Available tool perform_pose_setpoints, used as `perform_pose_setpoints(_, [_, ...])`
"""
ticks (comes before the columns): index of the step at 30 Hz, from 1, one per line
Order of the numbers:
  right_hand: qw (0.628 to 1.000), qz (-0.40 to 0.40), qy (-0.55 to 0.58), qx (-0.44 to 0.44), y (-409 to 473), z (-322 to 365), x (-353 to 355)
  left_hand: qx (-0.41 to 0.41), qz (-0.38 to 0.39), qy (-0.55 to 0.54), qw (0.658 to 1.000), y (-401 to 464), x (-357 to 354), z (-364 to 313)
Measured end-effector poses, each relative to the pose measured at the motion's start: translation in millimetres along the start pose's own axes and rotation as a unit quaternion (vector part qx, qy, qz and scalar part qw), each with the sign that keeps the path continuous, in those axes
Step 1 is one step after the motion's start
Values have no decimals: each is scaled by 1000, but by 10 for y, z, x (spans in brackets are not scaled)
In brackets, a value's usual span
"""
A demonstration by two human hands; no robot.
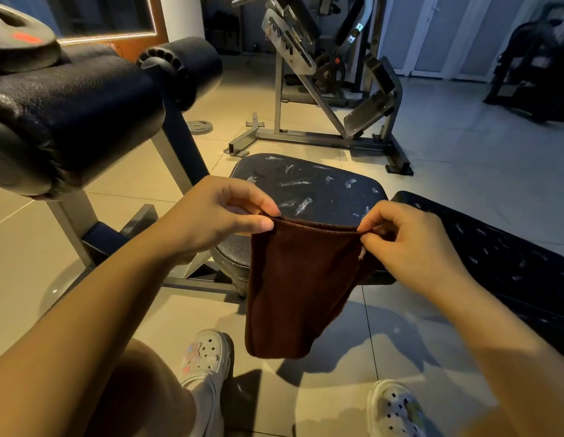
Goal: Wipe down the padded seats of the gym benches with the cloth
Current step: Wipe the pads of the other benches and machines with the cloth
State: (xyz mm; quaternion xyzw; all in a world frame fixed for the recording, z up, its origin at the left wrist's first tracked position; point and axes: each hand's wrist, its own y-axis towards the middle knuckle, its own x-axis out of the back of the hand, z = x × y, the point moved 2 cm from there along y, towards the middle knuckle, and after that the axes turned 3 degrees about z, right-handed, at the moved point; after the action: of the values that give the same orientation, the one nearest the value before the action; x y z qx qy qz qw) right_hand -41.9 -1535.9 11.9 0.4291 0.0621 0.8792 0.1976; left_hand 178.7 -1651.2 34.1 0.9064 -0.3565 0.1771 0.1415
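Both hands hold the brown cloth (299, 285) by its top edge: left hand (217, 216) and right hand (406, 244) fingers pinching its 2 corners. It hangs before the padded seat (318, 187).

From my feed, the dark brown terry cloth (301, 285) hangs in front of the near edge of the cracked black padded seat (309, 187), so I cannot see that edge. The long black padded bench pad (495, 257) runs out of the right side of the picture. The bulky black leather pad (69, 111) at upper left is smeared by blur and cut by the left edge, as is the grey weight plate (19, 36) above it. The white perforated clog (395, 411) under my right arm is clipped at the bottom. The dark machine (536, 67) at far right is too dim to make out.
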Motion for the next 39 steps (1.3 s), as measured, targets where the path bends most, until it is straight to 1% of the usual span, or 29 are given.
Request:
perform_pose_setpoints(2, [999, 35, -22, -12, -5, -26, -29, 4, -7, 4, 1000, 5, -22, 0])
perform_pose_setpoints(4, [998, 50, -29, -26, -14, -45, -31, 10, -20, 8, 1000, 13, -32, 2])
perform_pose_setpoints(8, [997, 55, -34, -36, -35, -40, 14, 15, -48, 42, 998, 21, -35, 12])
perform_pose_setpoints(11, [997, 59, -47, -34, -48, -30, 35, 11, -59, 91, 994, 31, -46, 30])
perform_pose_setpoints(16, [996, 57, -54, -30, -65, -29, 57, 17, -31, 126, 991, 47, -92, 78])
perform_pose_setpoints(20, [998, 45, -32, -18, -70, -8, 69, 46, -4, 159, 986, 81, -118, 132])
perform_pose_setpoints(23, [998, 22, -51, -11, -61, 3, 55, 54, 12, 137, 989, 79, -132, 124])
perform_pose_setpoints(26, [987, 8, -160, -15, -33, -9, 20, 47, 26, 61, 997, 57, -152, 97])
perform_pose_setpoints(27, [984, 7, -176, -21, -18, -20, 15, 47, 31, 45, 997, 56, -158, 98])
perform_pose_setpoints(30, [987, 7, -160, -31, 26, -57, 6, 54, 44, 14, 997, 27, -175, 88])
perform_pose_setpoints(33, [992, 10, -125, -20, 107, -77, -13, 70, 66, -10, 995, -66, -162, 90])
perform_pose_setpoints(35, [992, 38, -122, 10, 183, -43, -44, 71, 97, -15, 993, -178, -157, 95])
perform_pose_setpoints(37, [986, 95, -128, 40, 283, 20, -118, 63, 130, 12, 989, -311, -176, 110])
perform_pose_setpoints(39, [983, 147, -96, 48, 396, 105, -247, 64, 131, 29, 989, -427, -163, 173])
